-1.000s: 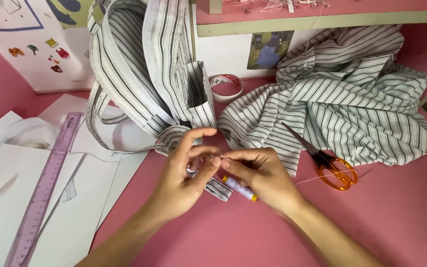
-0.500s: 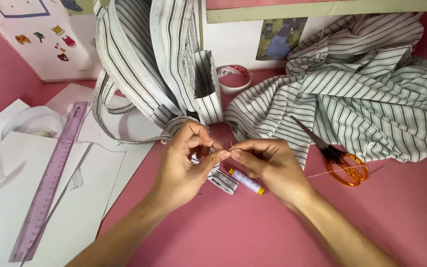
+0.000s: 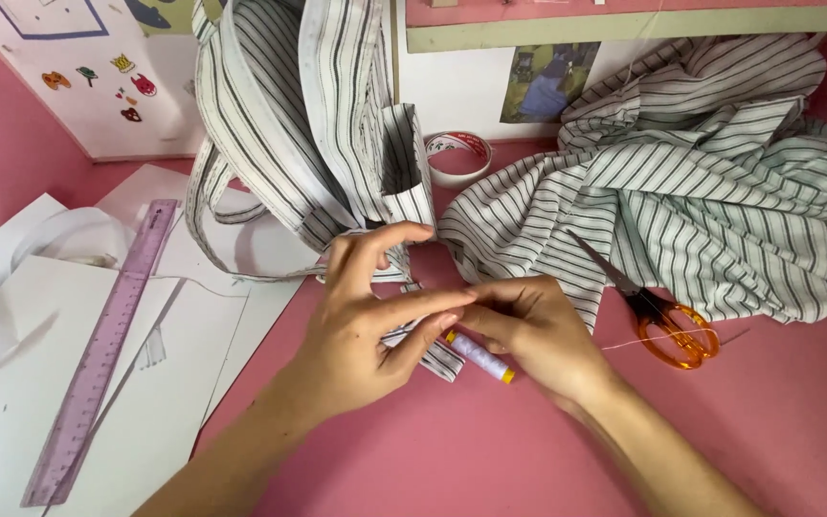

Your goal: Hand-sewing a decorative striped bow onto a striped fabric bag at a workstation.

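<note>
Seen from above, two bare hands are meeting over the middle of a pink worktop (image 3: 490,450). The left hand (image 3: 366,321) and right hand (image 3: 533,330) are pressing fingertips together, pinching something too small to make out. A lilac thread spool (image 3: 480,356) is lying just beneath them, beside a narrow striped fabric strip (image 3: 430,352). Orange-handled scissors (image 3: 658,316) are resting to the right, partly on a crumpled striped cloth (image 3: 710,201) toward the far right corner. A striped bag (image 3: 308,124) is standing at the far edge, a tape roll (image 3: 458,156) beside it. A purple ruler (image 3: 102,349) is lying across white paper sheets (image 3: 11,383) at the left edge.
</note>
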